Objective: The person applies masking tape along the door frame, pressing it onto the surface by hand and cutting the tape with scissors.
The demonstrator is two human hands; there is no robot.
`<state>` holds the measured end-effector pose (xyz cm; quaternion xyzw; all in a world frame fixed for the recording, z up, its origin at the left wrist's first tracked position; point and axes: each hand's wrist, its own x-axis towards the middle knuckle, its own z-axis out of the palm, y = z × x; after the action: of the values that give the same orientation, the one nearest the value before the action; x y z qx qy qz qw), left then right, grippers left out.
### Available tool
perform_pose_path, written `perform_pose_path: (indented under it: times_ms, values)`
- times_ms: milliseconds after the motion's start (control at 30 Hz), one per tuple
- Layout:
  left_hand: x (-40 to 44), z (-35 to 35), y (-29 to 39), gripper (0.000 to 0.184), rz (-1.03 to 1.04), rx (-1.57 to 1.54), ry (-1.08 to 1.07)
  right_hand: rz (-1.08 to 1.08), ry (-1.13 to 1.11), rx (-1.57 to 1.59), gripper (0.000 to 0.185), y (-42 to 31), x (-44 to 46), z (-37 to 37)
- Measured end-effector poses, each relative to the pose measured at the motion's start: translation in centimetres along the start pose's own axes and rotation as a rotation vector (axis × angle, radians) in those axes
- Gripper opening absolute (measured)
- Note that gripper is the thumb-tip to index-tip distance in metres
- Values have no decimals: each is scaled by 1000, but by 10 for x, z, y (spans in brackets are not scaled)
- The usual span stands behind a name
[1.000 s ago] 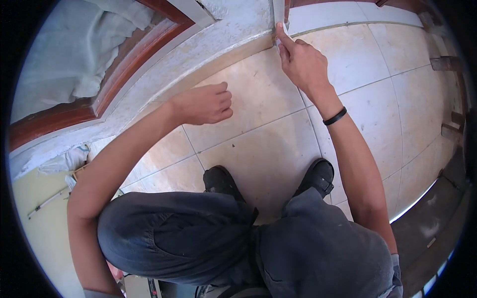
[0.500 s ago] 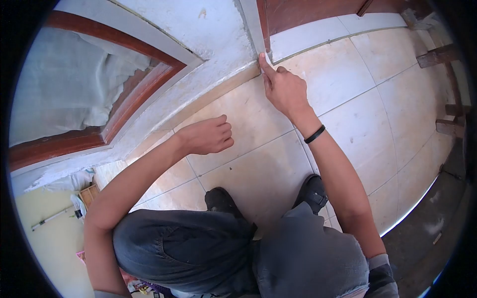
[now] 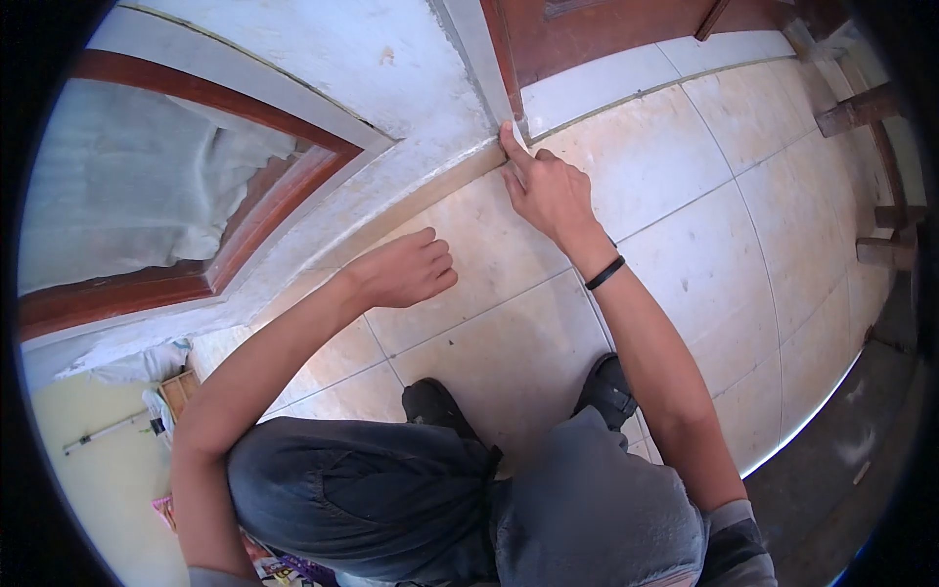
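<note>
My right hand reaches to the foot of the wall corner, beside the brown door frame. Its index finger stretches toward the corner, along a thin white piece that looks like folded paper or sandpaper. Fingers cover most of this piece, and its exact kind is unclear. My left hand hovers over the floor tiles, loosely closed with the fingers curled in. Whether anything is inside that fist cannot be seen.
A window with a reddish-brown frame and a white curtain is on the left. Brown door stands at the top. Wooden legs are at the right. My shoes rest on the tiles. A wooden crate lies lower left.
My right hand has shifted slightly down and left in view, with the wall corner shifting likewise. The left hand stays nearly where it was, still curled.
</note>
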<state>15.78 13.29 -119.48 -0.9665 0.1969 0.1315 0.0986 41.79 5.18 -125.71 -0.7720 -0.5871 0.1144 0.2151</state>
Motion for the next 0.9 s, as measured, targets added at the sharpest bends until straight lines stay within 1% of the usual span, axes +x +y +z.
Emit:
perform_pose_path:
  times_ms: [67, 100, 167, 200, 267, 300, 367, 400, 467, 500, 567, 600, 667, 700, 767, 800, 867, 900]
  values:
    - [8, 0, -3, 13, -162, -134, 86, 16, -16, 31, 71, 1, -1, -1]
    - [11, -1, -6, 13, -165, -130, 84, 18, -27, 50, 73, 2, -2, -1]
    - [23, -14, -13, 18, -398, -305, 178, 12, -32, 68, 76, 5, -1, -1]
    - [30, -20, -17, 18, -404, -299, 180, 12, -45, 95, 78, 6, -1, -1]
    - [45, -29, -24, 24, -779, -655, 94, -8, -65, 116, 79, 9, -3, 0]
    - [54, -33, -28, 24, -798, -654, 102, -10, -45, 148, 80, 10, -4, 1]
    - [74, -30, -36, 31, -951, -976, 18, -31, -28, 176, 80, 15, -5, 6]
    - [84, -28, -36, 31, -962, -974, 27, -38, -3, 171, 82, 18, -6, 10]
    - [106, -11, -35, 33, -1059, -1080, 175, -46, 22, 164, 84, 19, -5, 9]
    - [115, -4, -33, 33, -1062, -1082, 178, -34, -6, 158, 83, 18, -5, 6]
    - [128, 6, -30, 36, -1300, -1248, 314, -21, -36, 154, 83, 18, -3, 7]
    - [130, 12, -28, 36, -1301, -1250, 315, -35, -32, 149, 84, 19, -2, 7]
    - [136, 35, -23, 39, -1545, -1264, 561, -51, -30, 142, 84, 19, 0, 6]
    - [137, 48, -24, 39, -1546, -1267, 565, -45, -43, 149, 84, 18, 0, 4]
    - [138, 61, -31, 38, -1690, -1486, 794, -44, -60, 151, 84, 15, -4, 0]
    - [140, 67, -30, 38, -1692, -1489, 803, -40, -50, 174, 83, 15, -5, -3]
    - [148, 42, -29, 37, -1769, -1756, 964, -37, -39, 189, 83, 14, -12, -10]
    - [153, 30, -28, 37, -1762, -1762, 969, -1, 12, 247, 79, 14, -18, -16]
